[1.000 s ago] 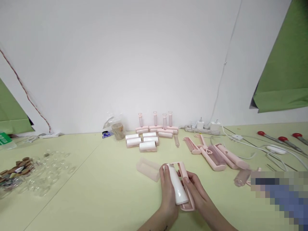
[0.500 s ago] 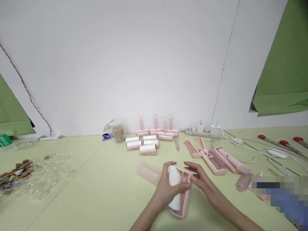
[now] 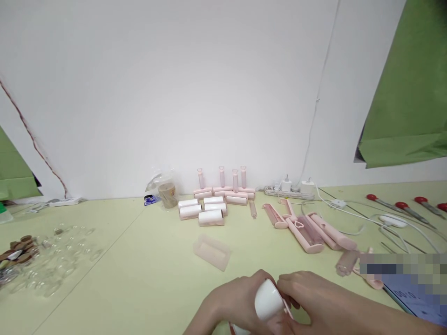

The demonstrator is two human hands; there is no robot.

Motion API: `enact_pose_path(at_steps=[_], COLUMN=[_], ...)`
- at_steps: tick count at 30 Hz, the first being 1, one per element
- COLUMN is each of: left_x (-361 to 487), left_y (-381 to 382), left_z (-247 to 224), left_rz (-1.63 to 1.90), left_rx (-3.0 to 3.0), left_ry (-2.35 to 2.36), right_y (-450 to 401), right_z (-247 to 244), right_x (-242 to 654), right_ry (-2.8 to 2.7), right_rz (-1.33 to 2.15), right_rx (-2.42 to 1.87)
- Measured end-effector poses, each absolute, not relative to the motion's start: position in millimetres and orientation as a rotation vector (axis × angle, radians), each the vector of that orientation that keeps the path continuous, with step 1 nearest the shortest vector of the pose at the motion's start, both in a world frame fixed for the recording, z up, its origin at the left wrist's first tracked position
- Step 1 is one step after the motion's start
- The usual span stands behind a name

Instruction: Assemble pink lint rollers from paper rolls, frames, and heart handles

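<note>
"Where is there room to reach?"
"Left of the left hand [image 3: 240, 295], over the table [image 3: 139, 284], up to those little see-through bits [image 3: 66, 260]."
"And ahead?"
"Between the pale pink cover [image 3: 212, 252] and the pink holders [image 3: 337, 233]. Then standing rollers [image 3: 235, 181] block the way."

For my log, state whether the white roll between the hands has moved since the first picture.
Yes: against the pale pink cover, the white roll has shifted down and right in view.
</note>
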State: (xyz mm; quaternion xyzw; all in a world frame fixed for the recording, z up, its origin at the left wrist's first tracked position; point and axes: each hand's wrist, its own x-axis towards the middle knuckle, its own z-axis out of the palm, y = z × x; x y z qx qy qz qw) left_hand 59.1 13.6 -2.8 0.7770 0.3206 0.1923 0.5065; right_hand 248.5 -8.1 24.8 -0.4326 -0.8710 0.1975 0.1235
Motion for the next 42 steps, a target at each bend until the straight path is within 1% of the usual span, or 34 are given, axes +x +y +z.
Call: enact_pose_path(at_steps=[3,6,11,15,17,19,23,26,29,32,34,36,37,39,42], left_x=[62.1,63.4,59.7,52.4,49.3,49.1,60.5,71.8,66.9,31.8,-2.3,-31.3,-39.8,-40.5,-8.2], left_y=[10.6,5.0,-0.5,6.7,12.7,17.9,20.3,18.0,23.6,43.0,59.2,71.6,75.0,75.5,65.8], left_z=[0.7,8.4,12.6,4.8,2.3,1.9,1.5,-3.4,-6.0,-1.0,1.8,-0.9,-4.8,-16.4,-36.9], left_rz=[0.366,0.354,0.43,0.339,0.415,0.586,0.863,0.977,1.045,1.095,1.029,0.933,0.836,0.712,0.701], left_rx=[1.989,2.096,2.141,2.134,2.064,1.958,1.8,1.662,1.585,1.744,1.864,1.777,1.727,1.668,1.733], left_ry=[0.744,0.819,0.857,0.887,0.93,0.986,0.983,0.957,0.914,0.949,1.16,1.361,1.36,1.289,1.204], right_y=[-10.6,-13.1,-11.2,-0.5,5.5,9.1,7.8,7.0,11.3,18.7,23.1,26.1,27.1,28.9,31.1], right_z=[24.1,24.7,21.1,18.1,15.0,7.0,-25.4,-46.6,-50.5,-42.8,-36.2,-30.0,-26.8,-19.9,-8.2], right_x=[253.9,257.2,256.4,264.8,272.8,277.5,261.0,235.0,222.9,233.2,245.9,257.0,260.7,264.2,262.4], right_ry=[-2.513,-2.477,-2.424,-2.426,-2.382,-2.264,-1.802,-1.494,-1.415,-1.467,-1.502,-1.533,-1.552,-1.621,-1.759], right_rz=[0.723,0.844,0.942,1.004,1.035,1.12,1.463,1.587,1.519,1.34,1.211,1.112,1.071,1.005,0.892], right_rx=[-1.258,-1.227,-1.25,-1.327,-1.377,-1.35,-1.065,-0.841,-0.799,-0.976,-1.118,-1.198,-1.214,-1.214,-1.204])
